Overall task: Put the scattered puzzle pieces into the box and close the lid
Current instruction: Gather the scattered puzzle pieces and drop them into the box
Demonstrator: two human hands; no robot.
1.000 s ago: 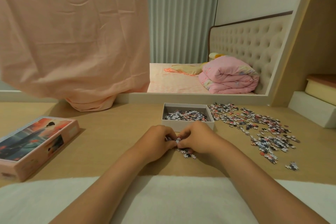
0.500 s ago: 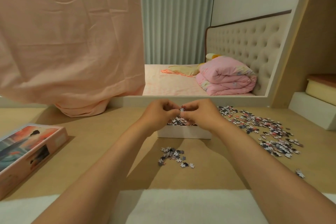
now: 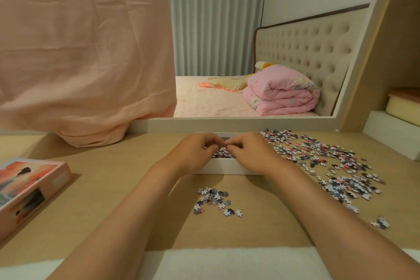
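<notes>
Well, standing here and reading the table (image 3: 118, 179) from its left edge: the lid (image 3: 29, 186), with a sunset-coloured picture on top, lies flat at about 9 o'clock, well apart from everything else. Behind it, at 10 to 11 o'clock, a big peach cloth (image 3: 86, 52) hangs down and bunches where it meets the wood.

At 12 o'clock sits the white box (image 3: 227, 167), open, its far side close to a pale frame (image 3: 227, 124) that runs along the back of the table. Both of the person's arms reach over it. The left hand (image 3: 195, 154) and right hand (image 3: 247, 154) are knuckles-up above the box, fingers curled in and the tips of the two hands nearly meeting. Loose pieces show in the box under them, but whether anything is pinched between the fingers I cannot tell. Just nearer than the box, at its 6 o'clock, a small cluster of pieces (image 3: 216, 200) lies on bare wood between the forearms.

From 1 round to 4 o'clock the big scatter of pieces (image 3: 329, 166) spreads over the table, starting just beside the box, with a stray little clump (image 3: 380, 222) at the near end. A white padded strip (image 3: 227, 261) covers the near edge.

Past the frame I see grey-green curtains (image 3: 216, 18), a bed (image 3: 204, 102) in pale pink, a folded pink quilt (image 3: 281, 93) against a tufted cream headboard (image 3: 306, 48). At the far right, 3 o'clock, a white block (image 3: 391, 138) carries a cream container (image 3: 403, 108)
</notes>
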